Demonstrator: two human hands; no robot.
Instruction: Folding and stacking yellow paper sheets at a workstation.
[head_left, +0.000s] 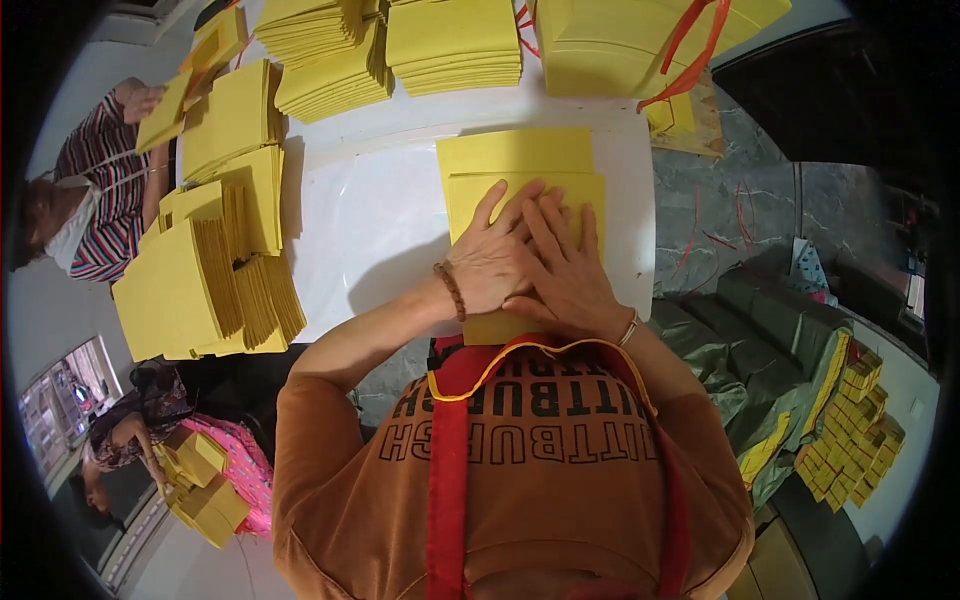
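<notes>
Table (370, 190): one, white; the wearer's body (540, 500) hides part of its near edge.
Co-workers: two; a person in a striped top (110, 180) at the table's left, and a person in pink patterned cloth (240, 470) beyond its near-left corner, hands at loose yellow pieces (205, 475).
Dark covered bundles (740, 340): right of the table, overlapping, uncounted.
Small yellow bundles (850, 430): many, piled farther right, too small to count.
Stacks: two (335, 75) (455, 45) side by side along the table's far edge, with one broad pile (600, 55) to their right; left-side stacks (180, 280) overlap too much to count.
Yellow sheets (515, 150): two visible edges, overlapping, on the table's right half by the near edge; hands cover their middle.
Hands: two; left hand (500, 250) and right hand (568, 255) lie flat on the sheets, fingers extended, loosely spread, overlapping each other.
Red ribbon (690, 50): one, at the table's far-right corner.
Wristbands: two; brown beads (453, 290) left, pale bangle (630, 326) right.
</notes>
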